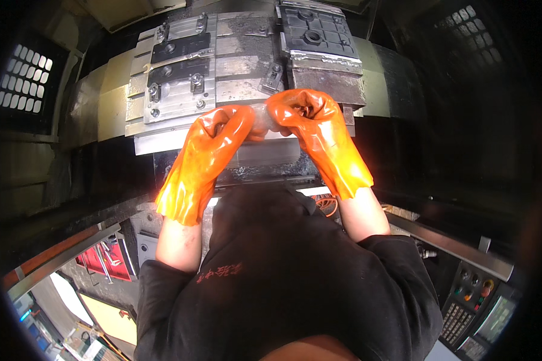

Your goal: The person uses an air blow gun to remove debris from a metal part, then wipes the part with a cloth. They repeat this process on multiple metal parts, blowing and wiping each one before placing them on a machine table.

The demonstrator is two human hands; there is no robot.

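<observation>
Orange rubber gloves cover both of my hands. My left hand [220,132] and my right hand [310,117] meet near the front edge of the machine table, fingers curled inward. Between them is a small greyish piece [261,117], gripped from its two sides; its kind is not clear, and the gloves hide its ends. Just beyond my right hand, a small metal clamp block [272,77] lies on the slotted table [241,66]. Left of it, a wrench [183,59] rests across a bolted fixture plate [206,90].
A dark machined plate [316,36] sits on a raised block [328,84] at the far right. Vented panels flank the machine. Behind me are a red tool tray [105,260] at left and a control panel [471,295] with buttons at right.
</observation>
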